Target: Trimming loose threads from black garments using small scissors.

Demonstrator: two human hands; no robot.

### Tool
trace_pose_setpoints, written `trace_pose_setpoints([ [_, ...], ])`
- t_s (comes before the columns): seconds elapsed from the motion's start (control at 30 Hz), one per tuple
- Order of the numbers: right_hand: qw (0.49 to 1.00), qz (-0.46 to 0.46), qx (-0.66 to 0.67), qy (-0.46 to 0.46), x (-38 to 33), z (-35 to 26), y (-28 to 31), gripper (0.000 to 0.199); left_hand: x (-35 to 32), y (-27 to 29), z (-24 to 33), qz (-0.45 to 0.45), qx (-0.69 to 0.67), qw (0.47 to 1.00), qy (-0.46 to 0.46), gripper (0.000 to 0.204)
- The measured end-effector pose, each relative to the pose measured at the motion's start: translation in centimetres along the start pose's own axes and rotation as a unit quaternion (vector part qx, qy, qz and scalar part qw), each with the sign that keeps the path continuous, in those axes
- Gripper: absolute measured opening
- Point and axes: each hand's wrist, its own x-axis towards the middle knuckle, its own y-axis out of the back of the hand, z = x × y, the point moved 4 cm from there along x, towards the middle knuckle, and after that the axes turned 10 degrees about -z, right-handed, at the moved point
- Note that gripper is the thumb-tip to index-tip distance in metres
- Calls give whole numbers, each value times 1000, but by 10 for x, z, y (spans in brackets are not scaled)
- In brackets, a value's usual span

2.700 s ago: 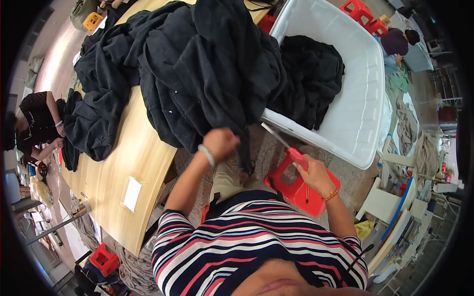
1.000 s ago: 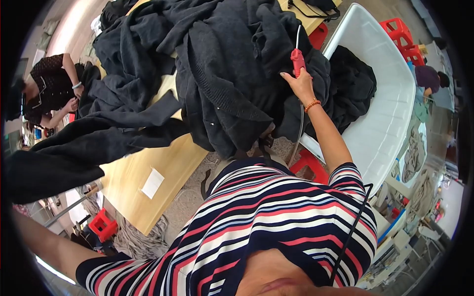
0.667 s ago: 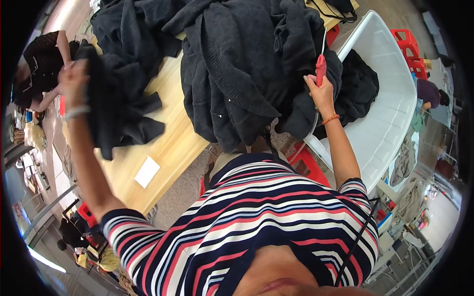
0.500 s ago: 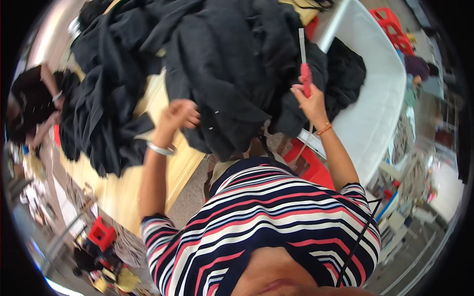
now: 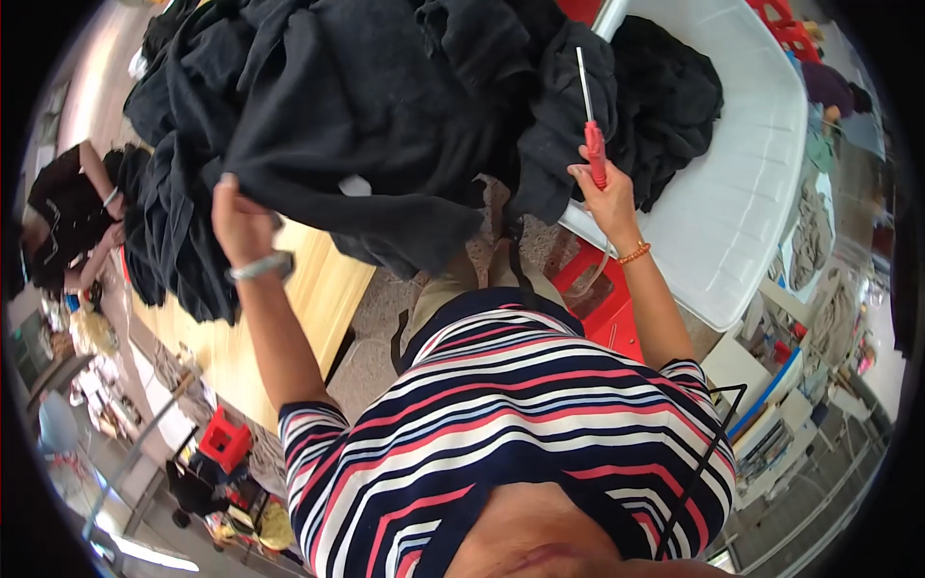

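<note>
My left hand (image 5: 243, 226) is closed on the edge of a piece of black cloth (image 5: 347, 106), pulling it up into a fold; the fingertips are slightly blurred. A small white patch (image 5: 355, 185) shows on this cloth, just above the fold. In my right hand (image 5: 609, 197) is a red-handled tool (image 5: 595, 154) with a long thin metal shaft pointing away from me. My fingers wrap its handle, and a thin pale cord hangs below the hand. The shaft lies over more black cloth and appears apart from the fold on the left.
A light wooden table (image 5: 313, 275) carries the heap of cloth. At the right stands a large white tub (image 5: 747, 183) with black cloth (image 5: 665, 106) in its left part. A red stool (image 5: 607, 308) is beneath it. Another person (image 5: 72, 212) works at the far left.
My left hand has moved left and slightly nearer me, and the cloth is now drawn out in a fold toward it. The right hand has stayed nearly in place, its tool turned a little.
</note>
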Motion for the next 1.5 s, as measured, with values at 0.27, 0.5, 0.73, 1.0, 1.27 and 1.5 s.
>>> trace_pose_setpoints([
  [0.27, 995, -89, 28, -26, -20, 13, 11, 43, -33, 140, -34, 113, 182, 970, 116, 34],
  [0.5, 989, -146, 8, -17, -30, -2, 8, 33, -195, 76, -174, 102, 57, 939, 325, 51],
  [0.73, 978, -206, -19, 26, -27, -23, 0, 35, -197, 78, -184, 47, -63, 957, 280, 52],
  [1.0, 974, -224, -13, 37, -29, -17, 7, 44, -169, 50, -80, -5, -60, 992, 109, 33],
  [1.27, 979, -203, -5, 32, -34, -11, 21, 35, -131, 76, -57, 16, -177, 983, 34, 41],
  [1.5, 975, -214, -21, 60, -29, 4, 23, 35, -174, 143, -120, -63, 529, 796, 287, 66],
])
